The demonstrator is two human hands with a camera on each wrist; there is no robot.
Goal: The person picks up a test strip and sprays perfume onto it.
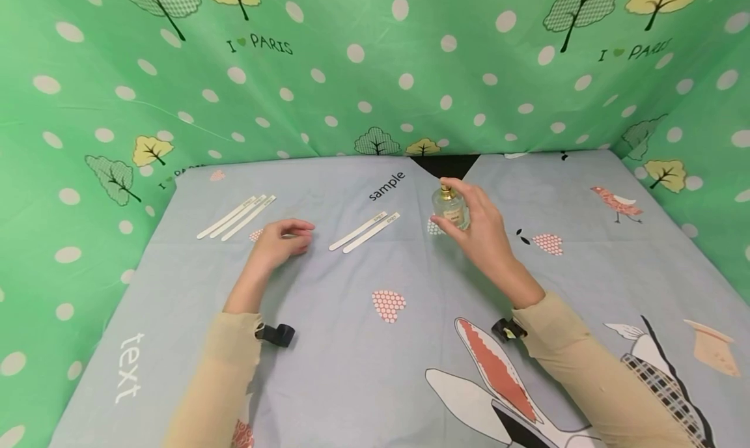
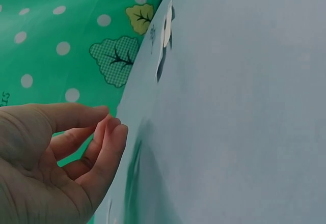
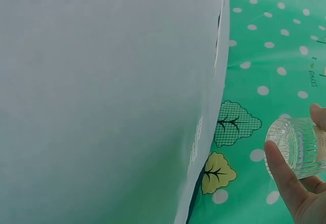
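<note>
Above the far half of the grey cloth [image 1: 328, 350], right of the middle, the glass bottle [image 1: 448, 207] stood nearly upright in the right hand [image 1: 486, 231], which gripped it with the thumb low on its side and a fingertip up by the gold cap [image 1: 446, 191]. The right wrist view showed its base apart from the cloth, with the green sheet [image 3: 244, 163] behind. The left hand [image 1: 281, 243] held nothing that showed; its fingers were loosely bent, with the thumb tip close against the fingertips, and the two hands were well apart. Between them lay two white strips [image 1: 372, 233], and three more strips [image 1: 238, 217] lay beyond the left hand, all flat on the cloth. The bottle looked rigid and likely rather heavy for its size, with thick walls that seemed apt to chip or crack if dropped. Smooth glass would probably slide under dry fingers, though the ribs near the base should have given some purchase; the broad body seemed the safest place to hold, with the cap better suited to a light fingertip than to bearing weight. The strips looked light and thin, best pinched by their long edges.
</note>
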